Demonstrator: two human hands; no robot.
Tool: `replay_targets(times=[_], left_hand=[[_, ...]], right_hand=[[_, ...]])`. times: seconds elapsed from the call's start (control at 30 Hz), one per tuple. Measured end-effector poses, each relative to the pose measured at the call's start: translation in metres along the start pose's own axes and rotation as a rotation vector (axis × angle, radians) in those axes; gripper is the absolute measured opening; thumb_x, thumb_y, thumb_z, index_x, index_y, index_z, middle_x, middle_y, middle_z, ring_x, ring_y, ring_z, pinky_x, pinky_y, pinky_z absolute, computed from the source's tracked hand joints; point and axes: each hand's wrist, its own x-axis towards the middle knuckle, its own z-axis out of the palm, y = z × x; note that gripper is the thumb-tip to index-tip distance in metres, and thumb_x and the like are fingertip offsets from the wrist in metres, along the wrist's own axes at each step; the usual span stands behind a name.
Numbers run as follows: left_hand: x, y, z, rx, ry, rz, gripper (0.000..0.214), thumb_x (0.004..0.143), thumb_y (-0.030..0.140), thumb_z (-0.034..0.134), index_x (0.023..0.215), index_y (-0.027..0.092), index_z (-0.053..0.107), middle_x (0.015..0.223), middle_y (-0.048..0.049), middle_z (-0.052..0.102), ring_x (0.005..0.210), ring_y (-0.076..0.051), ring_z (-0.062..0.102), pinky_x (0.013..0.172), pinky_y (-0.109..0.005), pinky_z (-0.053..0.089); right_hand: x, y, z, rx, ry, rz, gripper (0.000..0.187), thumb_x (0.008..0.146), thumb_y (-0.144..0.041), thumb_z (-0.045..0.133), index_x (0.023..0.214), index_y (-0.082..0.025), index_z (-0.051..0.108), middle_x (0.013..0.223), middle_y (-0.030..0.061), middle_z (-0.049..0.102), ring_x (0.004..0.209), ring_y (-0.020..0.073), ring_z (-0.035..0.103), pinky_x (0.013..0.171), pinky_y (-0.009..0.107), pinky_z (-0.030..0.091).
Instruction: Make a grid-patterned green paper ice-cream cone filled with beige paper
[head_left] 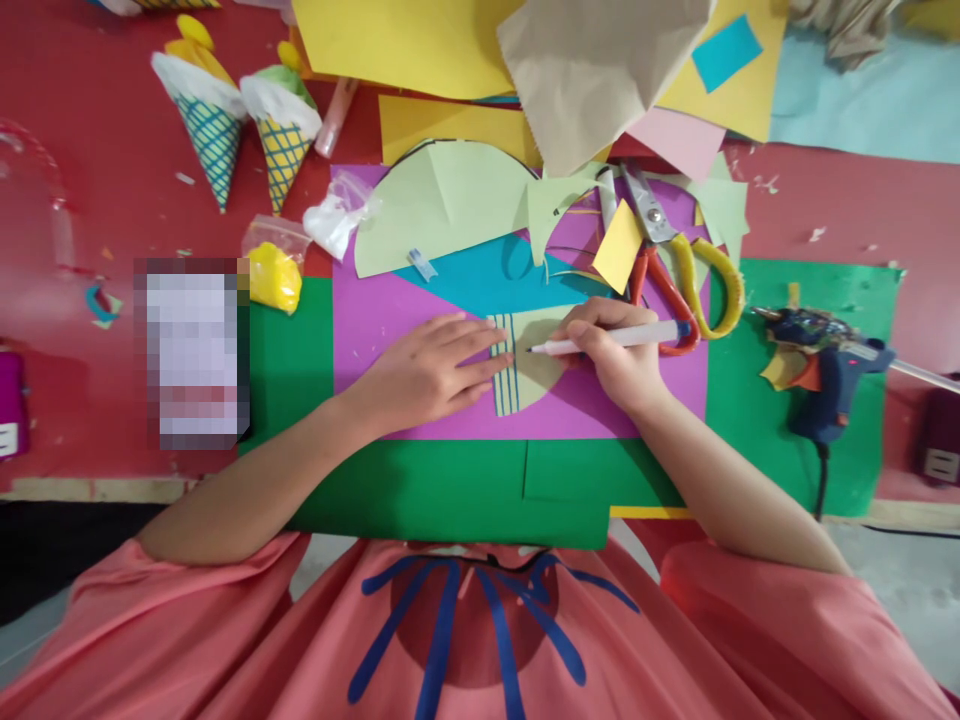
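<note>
My left hand [431,368] lies flat with fingers stretched out, pressing down the left edge of a pale green paper piece [534,368] marked with a few blue lines. My right hand [615,355] is closed around a white marker [611,340] with a blue end. Its tip touches the paper piece just right of the drawn lines. The piece rests on a purple sheet [375,320], which lies over a green sheet [420,480]. A blue paper shape [487,275] sits just above my hands.
Scissors with red and yellow handles [679,265] lie behind my right hand. A blue glue gun [821,365] rests at the right. Two paper ice-cream cones [240,125] stand at the back left, with yellow, pale green and brown sheets behind. A yellow bag [274,275] lies at left.
</note>
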Motion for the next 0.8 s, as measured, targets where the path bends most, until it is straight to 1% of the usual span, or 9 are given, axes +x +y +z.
replay_targets(times=[0.07,0.13,0.27,0.43,0.63,0.8], left_hand=[[0.0001,0.0033,0.0007,0.007,-0.008,0.067,0.033,0.093,0.026,0.054,0.124,0.021,0.062,0.131,-0.0096,0.061,0.123,-0.023,0.055,0.107,-0.043,0.044],[0.0004,0.0064,0.0014,0.041,-0.01,0.103,0.031,0.093,0.028,0.054,0.122,0.021,0.063,0.129,-0.0086,0.062,0.12,-0.023,0.057,0.104,-0.041,0.046],[0.0015,0.0083,0.0012,0.089,0.008,0.114,0.029,0.094,0.029,0.053,0.12,0.022,0.064,0.126,-0.0063,0.064,0.116,-0.022,0.059,0.102,-0.039,0.047],[0.0021,0.0073,-0.0002,0.088,0.023,0.128,0.028,0.093,0.027,0.054,0.118,0.02,0.065,0.126,-0.0069,0.064,0.115,-0.023,0.06,0.101,-0.04,0.048],[0.0005,0.0074,0.0004,0.089,-0.004,0.11,0.03,0.094,0.029,0.053,0.121,0.022,0.063,0.128,-0.0062,0.064,0.117,-0.022,0.058,0.102,-0.039,0.047],[0.0009,0.007,0.0001,0.08,0.016,0.125,0.029,0.093,0.027,0.054,0.12,0.02,0.064,0.127,-0.0069,0.064,0.115,-0.023,0.059,0.1,-0.04,0.048]], right_hand=[[-0.0007,0.0022,0.0017,-0.013,0.071,-0.023,0.025,0.083,-0.035,0.06,0.064,-0.018,0.061,0.055,0.0,0.063,0.049,0.011,0.056,0.047,0.024,0.043],[-0.0009,0.0028,0.0031,-0.056,0.076,-0.034,0.028,0.084,-0.037,0.061,0.064,-0.018,0.06,0.056,0.0002,0.063,0.05,0.0108,0.057,0.048,0.024,0.043],[-0.0003,0.0005,0.0043,-0.132,0.069,-0.03,0.029,0.084,-0.034,0.06,0.061,-0.017,0.058,0.055,-0.0002,0.062,0.049,0.0094,0.054,0.049,0.024,0.042],[0.0003,-0.0013,0.0033,-0.131,0.083,-0.006,0.025,0.084,-0.026,0.058,0.06,-0.017,0.057,0.054,-0.0007,0.062,0.049,0.0093,0.054,0.05,0.024,0.043],[-0.0003,-0.0008,0.003,-0.173,0.072,-0.009,0.026,0.083,-0.026,0.057,0.058,-0.017,0.056,0.055,-0.0005,0.062,0.049,0.0093,0.053,0.049,0.024,0.042],[-0.0004,-0.001,0.0033,-0.177,0.081,-0.013,0.025,0.082,-0.022,0.058,0.058,-0.017,0.055,0.054,-0.0009,0.061,0.049,0.0088,0.053,0.05,0.024,0.041]])
